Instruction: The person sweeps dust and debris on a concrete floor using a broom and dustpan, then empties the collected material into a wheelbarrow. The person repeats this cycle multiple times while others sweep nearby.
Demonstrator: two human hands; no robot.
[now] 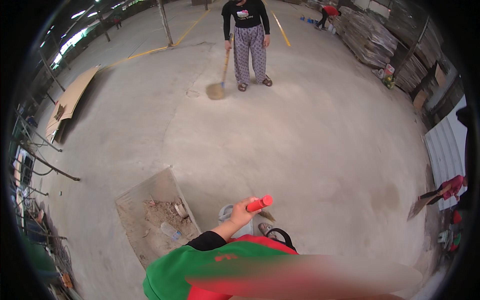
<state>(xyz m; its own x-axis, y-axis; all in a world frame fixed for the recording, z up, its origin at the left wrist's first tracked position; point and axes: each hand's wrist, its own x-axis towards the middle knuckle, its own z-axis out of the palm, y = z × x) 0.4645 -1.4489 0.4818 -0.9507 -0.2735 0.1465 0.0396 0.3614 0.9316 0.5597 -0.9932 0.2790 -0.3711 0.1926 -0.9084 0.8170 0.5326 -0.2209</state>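
My left hand point(241, 214) reaches out from a black cuff and is closed around a red handle point(260, 203), whose rounded end points up. A small patch of brown bristles point(267, 215) shows just beyond it near the floor; I cannot tell for certain that it joins the handle. Under the hand and forearm is a pale bucket point(225, 213), mostly covered. Left of it stands a large open bin point(178, 186) holding dirt and rubble point(162, 214), a clear plastic bottle point(170, 230) and a whitish ring-shaped piece point(181, 210). My right hand is out of sight.
Ahead, a person point(247, 42) stands with a long-handled broom point(216, 91). Another sweeps at the right beside corrugated sheets point(446, 145). Flat cardboard point(75, 102) and metal frames point(55, 168) line the left; stacked cardboard point(367, 37) lies far right. A black loop point(286, 237) is near my sandalled foot point(265, 229).
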